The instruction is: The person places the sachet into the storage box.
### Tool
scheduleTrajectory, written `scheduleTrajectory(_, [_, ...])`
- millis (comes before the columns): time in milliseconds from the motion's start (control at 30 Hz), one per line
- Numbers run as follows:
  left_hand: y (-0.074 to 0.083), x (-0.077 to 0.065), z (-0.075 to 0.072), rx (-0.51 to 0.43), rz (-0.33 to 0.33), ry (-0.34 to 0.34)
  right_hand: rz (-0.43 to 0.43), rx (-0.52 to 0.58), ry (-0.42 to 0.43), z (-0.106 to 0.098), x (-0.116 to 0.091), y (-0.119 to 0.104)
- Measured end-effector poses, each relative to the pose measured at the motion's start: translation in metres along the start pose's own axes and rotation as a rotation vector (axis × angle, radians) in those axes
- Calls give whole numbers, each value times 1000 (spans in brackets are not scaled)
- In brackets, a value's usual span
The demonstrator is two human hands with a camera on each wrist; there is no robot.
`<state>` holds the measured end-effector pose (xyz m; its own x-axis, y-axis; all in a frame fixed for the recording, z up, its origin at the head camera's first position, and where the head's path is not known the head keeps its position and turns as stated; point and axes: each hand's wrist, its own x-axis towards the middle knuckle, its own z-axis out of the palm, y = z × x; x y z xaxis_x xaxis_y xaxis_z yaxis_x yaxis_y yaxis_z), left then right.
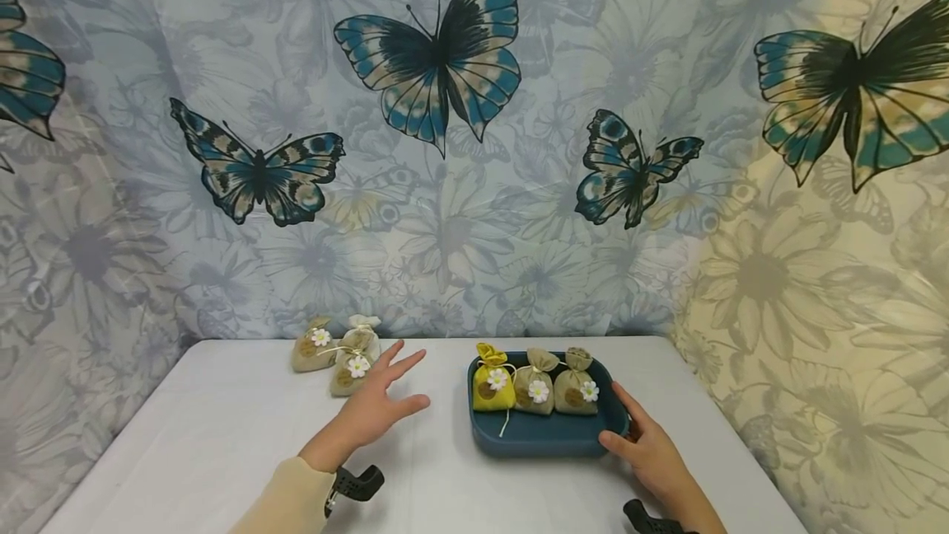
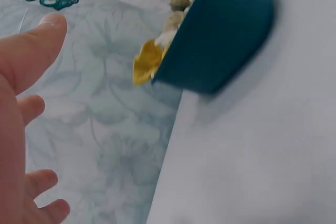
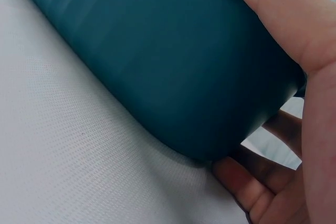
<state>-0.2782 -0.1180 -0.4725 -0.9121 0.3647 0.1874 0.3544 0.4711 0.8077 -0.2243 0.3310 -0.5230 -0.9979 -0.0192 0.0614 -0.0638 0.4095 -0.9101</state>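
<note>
A dark teal plastic bin stands on the white table, right of centre. Three small drawstring sachets with white flowers sit in a row along its back: a yellow sachet at the left, a beige sachet in the middle and a darker beige sachet at the right. My right hand grips the bin's right end, thumb at the front corner, fingers around the side and low by its base in the right wrist view. My left hand hovers with fingers spread and holds nothing, between the bin and more sachets.
At the table's back left, a beige sachet stands beside two others, one with a pale top. Behind the table hangs a butterfly-printed cloth, which also covers both sides.
</note>
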Motion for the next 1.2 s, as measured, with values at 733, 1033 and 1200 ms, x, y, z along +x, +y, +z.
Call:
scheduleTrajectory(733, [-74,-35,-67,17,-45,221,44,-8,11,1,-1,-3])
scheduleTrajectory(1033, [-93,-30,-67,-129,-50,191,40,1,2,2,-1,-4])
scheduleTrajectory(1200, [-95,-27,-67,-136,-55,182,47,-2,9,1,-1,-3])
